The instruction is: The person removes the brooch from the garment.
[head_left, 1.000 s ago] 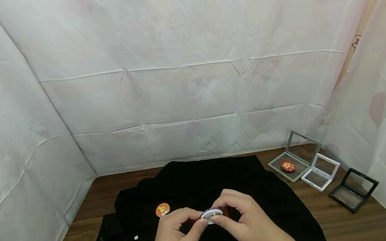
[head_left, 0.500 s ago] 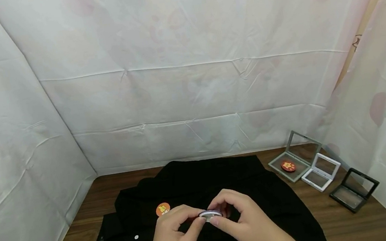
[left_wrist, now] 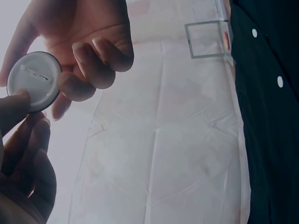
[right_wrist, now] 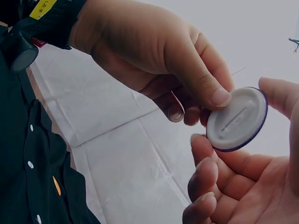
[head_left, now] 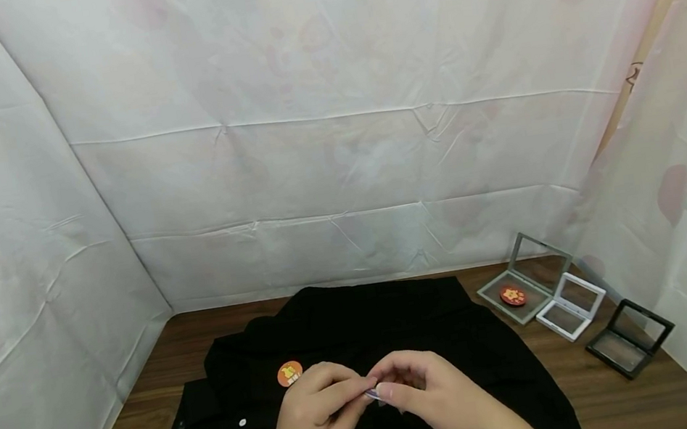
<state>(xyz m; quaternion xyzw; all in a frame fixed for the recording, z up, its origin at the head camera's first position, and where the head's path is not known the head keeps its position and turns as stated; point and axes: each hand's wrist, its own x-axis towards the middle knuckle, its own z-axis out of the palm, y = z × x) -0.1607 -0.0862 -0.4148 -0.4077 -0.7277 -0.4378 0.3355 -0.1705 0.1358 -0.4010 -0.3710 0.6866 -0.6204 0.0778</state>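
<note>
Both hands meet over a black buttoned shirt (head_left: 347, 331) spread on the table, holding a round pin badge (head_left: 373, 393) between them. My left hand (head_left: 315, 416) pinches it, thumb pressed on the white back. Fingers of my right hand (head_left: 438, 399) grip the rim from the other side. In the left wrist view the pale back of the badge (left_wrist: 41, 93) faces the camera, its pin lying across the middle. The right wrist view shows a dark purple edge round the badge (right_wrist: 243, 123); its front is hidden. An orange badge (head_left: 289, 373) sits on the shirt beside my left hand.
At the right stand three open clear-windowed cases: a grey-green one (head_left: 493, 292) with a red star badge (head_left: 513, 295) in it, a white one (head_left: 566, 322) and a black one (head_left: 627, 354). White cloth (head_left: 324, 173) walls enclose the wooden table (head_left: 140, 411).
The badge has tipped from showing its white back to nearly edge-on in the head view. My right hand has lowered slightly, and the fingers of both hands have shifted round the rim.
</note>
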